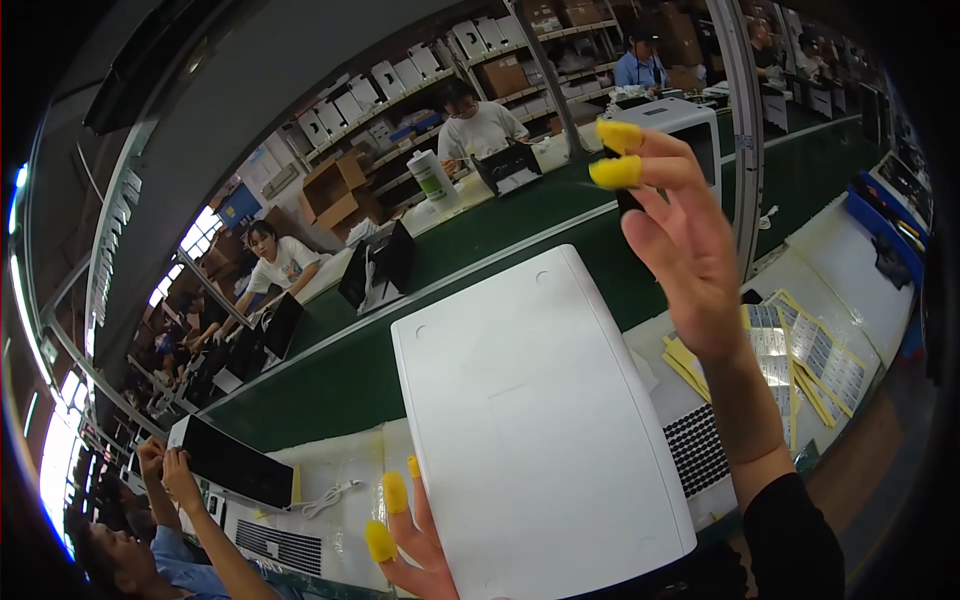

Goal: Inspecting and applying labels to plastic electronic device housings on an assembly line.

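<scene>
A large white rectangular casing (540, 430) with rounded corners fills the middle, its broad, plain side turned up toward me. My left hand (420, 555) is at its lower left edge, partly hidden by the casing. Its fingers are spread and wear yellow finger cots; whether the palm touches the casing cannot be seen. My right hand (685, 240) is raised above the casing's far right corner. Two of its fingers carry yellow cots and are bent, with the thumb apart from them. A dark patch shows behind these fingers, and I cannot make out what it is.
Sheets of labels with yellow edges (800, 360) and a black dotted sheet (697, 450) lie at right. A green conveyor (350, 390) runs beyond the casing, with a white machine (690, 120) at its far right. A co-worker's hands (165, 465) touch a black-and-white unit (230, 460) at left.
</scene>
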A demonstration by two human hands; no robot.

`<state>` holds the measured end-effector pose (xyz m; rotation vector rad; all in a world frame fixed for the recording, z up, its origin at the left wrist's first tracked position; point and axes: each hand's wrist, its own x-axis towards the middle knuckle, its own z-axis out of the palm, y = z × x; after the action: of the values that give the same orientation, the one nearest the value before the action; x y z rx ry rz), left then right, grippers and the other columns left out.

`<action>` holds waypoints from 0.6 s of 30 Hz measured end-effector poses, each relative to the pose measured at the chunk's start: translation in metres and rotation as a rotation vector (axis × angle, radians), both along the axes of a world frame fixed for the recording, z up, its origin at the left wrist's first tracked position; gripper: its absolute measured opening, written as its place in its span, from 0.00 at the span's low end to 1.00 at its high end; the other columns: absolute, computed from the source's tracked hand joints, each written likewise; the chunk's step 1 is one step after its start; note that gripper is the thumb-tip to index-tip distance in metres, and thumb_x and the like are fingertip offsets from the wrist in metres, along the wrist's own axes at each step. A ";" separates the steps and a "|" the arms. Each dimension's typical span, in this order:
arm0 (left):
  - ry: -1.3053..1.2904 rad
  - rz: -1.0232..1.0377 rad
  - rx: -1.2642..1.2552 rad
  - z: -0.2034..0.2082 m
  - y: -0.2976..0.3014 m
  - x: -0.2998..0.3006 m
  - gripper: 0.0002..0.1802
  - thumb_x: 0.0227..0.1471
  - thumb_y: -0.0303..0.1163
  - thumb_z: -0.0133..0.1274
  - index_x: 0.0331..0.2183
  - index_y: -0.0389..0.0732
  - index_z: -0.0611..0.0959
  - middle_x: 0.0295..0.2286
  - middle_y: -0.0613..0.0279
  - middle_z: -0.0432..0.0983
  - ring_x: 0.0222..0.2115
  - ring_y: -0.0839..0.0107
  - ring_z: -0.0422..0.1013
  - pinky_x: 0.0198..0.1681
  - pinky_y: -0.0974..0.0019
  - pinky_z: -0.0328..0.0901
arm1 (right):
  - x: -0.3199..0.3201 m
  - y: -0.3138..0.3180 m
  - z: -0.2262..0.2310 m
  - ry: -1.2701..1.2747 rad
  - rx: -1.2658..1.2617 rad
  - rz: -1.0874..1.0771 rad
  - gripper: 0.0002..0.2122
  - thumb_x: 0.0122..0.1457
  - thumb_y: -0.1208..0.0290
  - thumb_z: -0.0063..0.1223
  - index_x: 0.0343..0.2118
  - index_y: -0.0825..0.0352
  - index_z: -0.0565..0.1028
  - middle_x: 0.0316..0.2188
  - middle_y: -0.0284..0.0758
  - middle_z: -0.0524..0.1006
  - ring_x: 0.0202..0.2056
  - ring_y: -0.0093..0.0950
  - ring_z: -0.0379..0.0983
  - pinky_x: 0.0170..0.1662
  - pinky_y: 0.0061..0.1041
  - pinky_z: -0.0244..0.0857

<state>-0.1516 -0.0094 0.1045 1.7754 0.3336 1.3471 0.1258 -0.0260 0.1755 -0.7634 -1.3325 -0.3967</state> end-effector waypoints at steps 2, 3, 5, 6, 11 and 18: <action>0.030 0.006 0.164 0.000 -0.002 -0.011 0.59 0.32 0.37 0.55 0.60 0.39 0.38 0.61 0.39 0.34 0.61 0.48 0.41 0.62 0.48 0.40 | -0.024 -0.026 0.022 -0.088 -0.064 0.190 0.10 0.55 0.78 0.48 0.41 0.64 0.70 0.39 0.36 0.72 0.44 0.27 0.69 0.59 0.43 0.52; 0.049 -0.015 0.246 0.001 -0.006 -0.013 0.59 0.32 0.37 0.54 0.60 0.36 0.38 0.60 0.37 0.35 0.61 0.47 0.42 0.62 0.48 0.40 | -0.026 -0.043 0.023 -0.115 -0.108 0.255 0.09 0.53 0.80 0.50 0.38 0.63 0.71 0.35 0.34 0.74 0.39 0.26 0.72 0.59 0.45 0.51; 0.668 0.172 0.497 0.006 -0.019 -0.013 0.57 0.33 0.37 0.53 0.60 0.34 0.38 0.60 0.35 0.34 0.60 0.46 0.42 0.61 0.48 0.40 | -0.043 -0.061 0.031 -0.187 -0.126 0.331 0.12 0.47 0.83 0.55 0.35 0.61 0.73 0.29 0.29 0.76 0.32 0.25 0.73 0.58 0.49 0.53; 0.077 0.083 0.285 -0.001 -0.031 0.014 0.57 0.35 0.41 0.52 0.59 0.33 0.40 0.60 0.34 0.37 0.60 0.46 0.43 0.61 0.48 0.41 | -0.053 -0.065 0.037 -0.260 -0.188 0.351 0.13 0.46 0.83 0.57 0.35 0.61 0.73 0.28 0.29 0.76 0.31 0.24 0.73 0.58 0.49 0.54; 0.006 0.093 0.242 -0.001 -0.020 0.023 0.56 0.36 0.44 0.52 0.60 0.33 0.41 0.60 0.36 0.39 0.60 0.47 0.44 0.61 0.49 0.41 | -0.070 -0.063 0.028 -0.220 -0.336 0.421 0.20 0.44 0.83 0.60 0.43 0.66 0.73 0.28 0.30 0.77 0.28 0.25 0.74 0.54 0.44 0.59; -0.162 0.061 0.196 0.006 -0.019 0.029 0.56 0.37 0.49 0.50 0.60 0.32 0.43 0.59 0.37 0.42 0.60 0.49 0.46 0.61 0.50 0.42 | -0.076 -0.072 0.019 -0.271 -0.466 0.304 0.22 0.45 0.79 0.61 0.47 0.67 0.71 0.27 0.28 0.77 0.26 0.22 0.73 0.32 0.23 0.61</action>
<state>-0.1228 -0.0287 0.1101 1.8117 0.1730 1.6023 0.0500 -0.0976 0.1940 -0.8904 -1.7995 0.0635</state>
